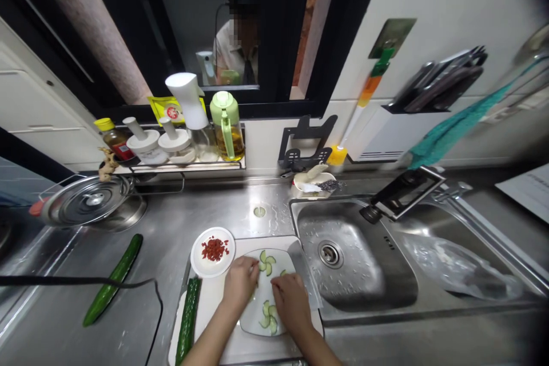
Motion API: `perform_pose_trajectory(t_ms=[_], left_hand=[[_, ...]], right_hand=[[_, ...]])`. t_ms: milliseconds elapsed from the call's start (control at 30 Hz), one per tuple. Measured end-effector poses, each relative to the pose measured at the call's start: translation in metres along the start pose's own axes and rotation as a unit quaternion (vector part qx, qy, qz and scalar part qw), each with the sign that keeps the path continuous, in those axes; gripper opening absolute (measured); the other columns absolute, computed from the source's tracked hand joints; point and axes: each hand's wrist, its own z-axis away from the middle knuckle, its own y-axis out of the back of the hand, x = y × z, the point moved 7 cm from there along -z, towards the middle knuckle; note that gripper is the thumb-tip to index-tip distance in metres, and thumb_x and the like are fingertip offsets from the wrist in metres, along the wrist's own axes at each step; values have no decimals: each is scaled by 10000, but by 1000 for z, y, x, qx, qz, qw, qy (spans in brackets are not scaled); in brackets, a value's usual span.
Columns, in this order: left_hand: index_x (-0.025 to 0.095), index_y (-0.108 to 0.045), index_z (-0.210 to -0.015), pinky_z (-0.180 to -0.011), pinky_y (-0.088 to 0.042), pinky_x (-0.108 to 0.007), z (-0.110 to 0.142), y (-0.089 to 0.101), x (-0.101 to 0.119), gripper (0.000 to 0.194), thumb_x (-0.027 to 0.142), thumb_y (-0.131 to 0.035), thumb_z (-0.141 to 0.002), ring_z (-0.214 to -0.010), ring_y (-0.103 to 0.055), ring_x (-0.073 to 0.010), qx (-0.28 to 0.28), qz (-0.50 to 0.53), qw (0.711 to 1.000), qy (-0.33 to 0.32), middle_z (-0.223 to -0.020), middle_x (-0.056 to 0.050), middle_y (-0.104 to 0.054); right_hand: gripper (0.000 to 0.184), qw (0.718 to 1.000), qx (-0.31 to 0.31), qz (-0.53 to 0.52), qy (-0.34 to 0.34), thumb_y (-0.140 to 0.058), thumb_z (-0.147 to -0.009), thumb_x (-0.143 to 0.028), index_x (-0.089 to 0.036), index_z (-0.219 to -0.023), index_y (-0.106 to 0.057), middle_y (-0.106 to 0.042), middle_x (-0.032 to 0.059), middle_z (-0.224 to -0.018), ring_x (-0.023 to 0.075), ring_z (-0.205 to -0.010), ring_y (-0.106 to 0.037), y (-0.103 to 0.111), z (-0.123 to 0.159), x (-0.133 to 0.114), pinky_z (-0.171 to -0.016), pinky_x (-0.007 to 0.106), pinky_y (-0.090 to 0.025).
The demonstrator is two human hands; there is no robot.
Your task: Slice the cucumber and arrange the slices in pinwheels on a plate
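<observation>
A white plate (288, 263) lies on a white cutting board (214, 297) at the counter's front. Cucumber slices (266, 263) are fanned on its far part, and more slices (269, 320) lie at its near edge. My left hand (240, 285) and my right hand (291, 300) rest side by side over the plate's middle, fingers curled down onto it. What the fingertips pinch is hidden. A whole cucumber (187, 320) lies along the board's left edge. A small white dish of red pieces (213, 250) sits just left of the plate.
A second cucumber (114, 279) lies on the steel counter at left, crossed by a black cable (77, 281). A pot lid (88, 200) and a condiment rack (180, 143) stand behind. A wet sink (343, 263) is at right, a faucet (407, 191) above it.
</observation>
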Motion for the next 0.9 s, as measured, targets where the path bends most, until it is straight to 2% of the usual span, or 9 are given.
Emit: perform_pose_trajectory(t_ms=[133, 267, 533, 900], left_hand=[[175, -670, -804, -779, -427, -279, -7, -21, 14, 205, 200, -468, -829, -846, -604, -177, -37, -51, 998, -3, -802, -65, -668], [172, -656, -783, -766, -405, -275, -11, -30, 16, 203, 195, -462, -837, -833, -589, -175, -55, -87, 995, 5, -791, -62, -655], [177, -643, -777, -754, -383, -278, -11, -34, 21, 193, 191, -459, -836, -833, -567, -178, -67, -114, 991, -1, -810, -61, -644], [178, -646, -788, -770, -391, -278, -9, -36, 15, 189, 165, -459, -811, -843, -565, -172, -59, -68, 996, 6, -808, -55, -638]], right_hand=[[213, 1000, 14, 4, -14, -434, -862, -187, -225, -882, -643, -650, 33, -884, 216, -955, -507, 3, -8, 4, -792, 302, -355], [238, 1000, 11, 17, -20, -420, -858, -191, -226, -920, -647, -650, 40, -924, 219, -971, -503, 3, -17, 7, -810, 310, -351], [300, 999, -19, 38, -26, -405, -860, -198, -264, -1050, -628, -637, 36, -970, 233, -983, -483, -2, -28, 4, -768, 321, -335], [294, 998, -36, 54, -18, -413, -865, -188, -271, -1042, -634, -635, 32, -948, 224, -941, -478, -12, -34, 8, -771, 308, -320]])
